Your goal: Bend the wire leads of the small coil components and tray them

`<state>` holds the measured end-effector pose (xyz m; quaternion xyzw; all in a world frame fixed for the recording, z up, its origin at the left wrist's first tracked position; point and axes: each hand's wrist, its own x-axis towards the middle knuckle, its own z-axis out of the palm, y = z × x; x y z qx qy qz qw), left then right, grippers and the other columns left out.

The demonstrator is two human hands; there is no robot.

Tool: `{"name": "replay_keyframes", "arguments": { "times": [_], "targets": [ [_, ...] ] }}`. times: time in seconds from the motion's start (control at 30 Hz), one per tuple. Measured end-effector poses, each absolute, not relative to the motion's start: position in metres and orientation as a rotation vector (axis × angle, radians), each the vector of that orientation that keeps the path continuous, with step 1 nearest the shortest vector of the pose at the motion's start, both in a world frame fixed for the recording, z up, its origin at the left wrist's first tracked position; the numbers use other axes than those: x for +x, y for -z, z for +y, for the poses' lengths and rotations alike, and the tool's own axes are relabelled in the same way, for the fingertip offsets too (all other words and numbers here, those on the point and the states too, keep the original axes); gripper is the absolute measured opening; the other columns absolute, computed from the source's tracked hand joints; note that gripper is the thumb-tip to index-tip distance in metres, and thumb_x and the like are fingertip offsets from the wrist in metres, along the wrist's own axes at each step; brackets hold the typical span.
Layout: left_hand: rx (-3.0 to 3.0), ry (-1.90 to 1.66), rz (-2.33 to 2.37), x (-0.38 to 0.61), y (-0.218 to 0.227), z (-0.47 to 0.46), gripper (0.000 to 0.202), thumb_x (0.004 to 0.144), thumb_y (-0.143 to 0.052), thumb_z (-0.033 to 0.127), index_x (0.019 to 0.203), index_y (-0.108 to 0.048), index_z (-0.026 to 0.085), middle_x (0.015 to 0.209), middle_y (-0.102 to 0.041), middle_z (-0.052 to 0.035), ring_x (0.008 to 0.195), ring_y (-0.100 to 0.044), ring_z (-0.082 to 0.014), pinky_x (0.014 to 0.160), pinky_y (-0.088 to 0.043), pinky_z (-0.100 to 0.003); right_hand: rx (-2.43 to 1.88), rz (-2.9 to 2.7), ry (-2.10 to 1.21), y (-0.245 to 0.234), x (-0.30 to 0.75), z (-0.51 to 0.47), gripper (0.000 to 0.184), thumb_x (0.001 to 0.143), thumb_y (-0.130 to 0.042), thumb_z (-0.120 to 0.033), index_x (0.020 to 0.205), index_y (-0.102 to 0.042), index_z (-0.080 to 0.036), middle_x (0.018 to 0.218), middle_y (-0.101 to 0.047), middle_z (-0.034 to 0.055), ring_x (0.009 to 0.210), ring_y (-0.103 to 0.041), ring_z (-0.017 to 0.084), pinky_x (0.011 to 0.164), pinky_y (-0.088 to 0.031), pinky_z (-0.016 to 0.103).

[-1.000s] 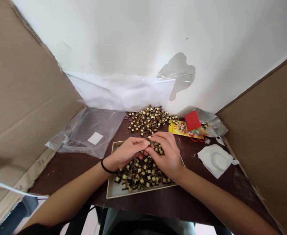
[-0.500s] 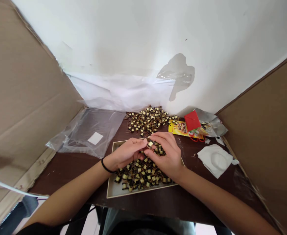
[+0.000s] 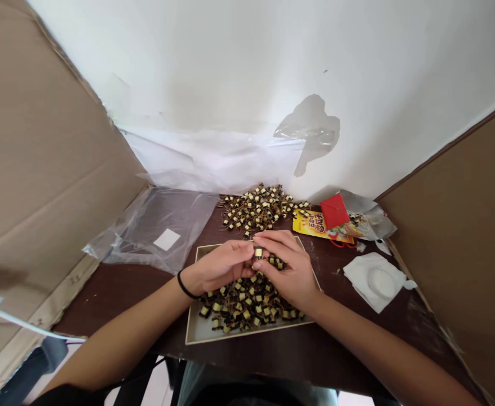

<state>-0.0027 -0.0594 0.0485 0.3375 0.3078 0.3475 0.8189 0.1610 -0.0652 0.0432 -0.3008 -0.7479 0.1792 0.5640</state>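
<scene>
Between the fingertips of both hands sits a small transformer (image 3: 258, 253), yellow-wrapped in the middle with dark ends and thin pins or wires. My left hand (image 3: 227, 263) pinches its left side, with a black band round the wrist. From the right, my right hand (image 3: 288, 267) grips it between thumb and fingers. Both hands are above a shallow cream tray (image 3: 191, 334). Inside the tray lies a heap of similar transformers (image 3: 247, 304), partly hidden by my hands. Behind the tray, a second pile of transformers (image 3: 258, 207) rests on the dark table.
A clear plastic bag (image 3: 146, 225) with a white label lies at left. To the right are a yellow snack packet (image 3: 310, 223), a red paper packet (image 3: 334, 211), red-handled scissors (image 3: 343, 244) and a white tissue (image 3: 363, 276). Cardboard panels (image 3: 463, 225) flank the table.
The transformer has turned in my fingers and now stands more upright, its yellow face toward me. My right fingers have shifted slightly round it. The whole view has moved a little.
</scene>
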Motion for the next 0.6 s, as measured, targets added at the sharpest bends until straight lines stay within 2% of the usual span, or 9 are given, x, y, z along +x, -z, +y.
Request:
{"name": "replay_keyframes", "arguments": {
  "times": [0.3, 0.47, 0.6],
  "targets": [
    [0.713, -0.732, 0.649, -0.0032, -0.0459, -0.0581, 0.04, 0.058, -0.084, 0.037, 0.083, -0.068, 0.01, 0.076, -0.059, -0.0006, 0.062, -0.051, -0.0053, 0.06, -0.04, -0.019, -0.697, -1.743, -0.433, -0.0473, 0.1615, -0.0676, 0.03, 0.076, -0.067, -0.025, 0.106, -0.065, -0.022, 0.104, -0.066, 0.0082, 0.097, -0.06, 0.022, 0.085, -0.05, 0.04],
    [0.716, -0.735, 0.699, -0.0032, -0.0473, -0.0581, 0.041, 0.055, -0.085, 0.037, 0.079, -0.067, 0.01, 0.072, -0.057, 0.0005, 0.064, -0.051, -0.0067, 0.063, -0.04, -0.02, -0.706, -1.715, -0.403, -0.0485, 0.1615, -0.0699, 0.015, 0.076, -0.066, -0.02, 0.09, -0.065, -0.02, 0.096, -0.065, 0.008, 0.091, -0.06, 0.021, 0.08, -0.05, 0.039],
    [0.713, -0.757, 0.711, -0.0022, -0.0486, -0.0587, 0.037, 0.057, -0.085, 0.035, 0.079, -0.068, 0.011, 0.071, -0.057, 0.001, 0.063, -0.049, -0.0065, 0.064, -0.039, -0.022, -0.723, -1.721, -0.366, -0.0472, 0.161, -0.07, 0.012, 0.077, -0.066, -0.018, 0.088, -0.066, -0.02, 0.094, -0.065, 0.0077, 0.089, -0.06, 0.021, 0.079, -0.05, 0.039]
  ]
}}
